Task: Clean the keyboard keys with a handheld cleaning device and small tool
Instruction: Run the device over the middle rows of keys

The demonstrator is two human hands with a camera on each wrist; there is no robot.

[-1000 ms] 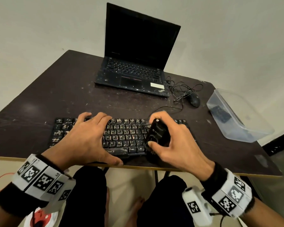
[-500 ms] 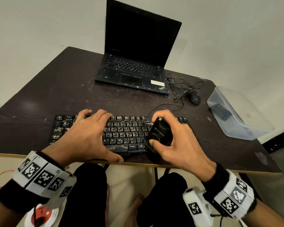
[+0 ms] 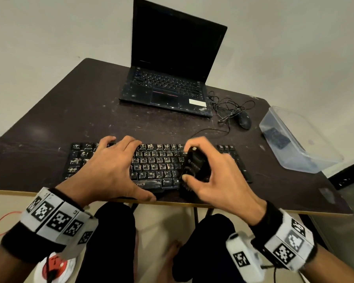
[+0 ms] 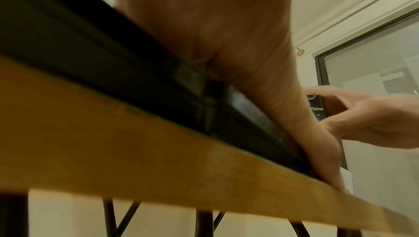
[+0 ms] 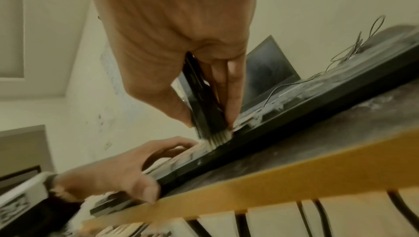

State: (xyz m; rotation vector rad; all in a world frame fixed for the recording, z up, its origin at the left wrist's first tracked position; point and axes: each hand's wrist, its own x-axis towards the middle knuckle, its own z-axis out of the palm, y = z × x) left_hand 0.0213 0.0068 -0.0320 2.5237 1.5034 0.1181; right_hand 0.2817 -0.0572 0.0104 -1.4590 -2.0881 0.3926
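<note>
Black keyboard (image 3: 155,164), keys smeared with pale dust, set along the near edge of dark table (image 3: 70,111), within easy reach of both hands. Left hand (image 3: 108,168) laid flat over the left half of the keys, fingers straight, thumb hooked against the front edge: evidently a brace against sliding under the brushing. Right hand (image 3: 219,176) wrapped around black handheld cleaning device (image 3: 194,164), thumb on its near face, fingers behind; held upright so that bristles (image 5: 217,137) point down onto the bottom key row, right of the space bar. Bristle tips touching the keys in the right-wrist view, splayed slightly; light downward pressure inferred. Small tool not identifiable in any view. Judged stage: brushing under way, much dust left on the middle rows. Beyond the keyboard: open laptop (image 3: 172,68), wired mouse (image 3: 243,119) with tangled cable, clear plastic container (image 3: 307,152) at the right edge, all well apart from the work.
</note>
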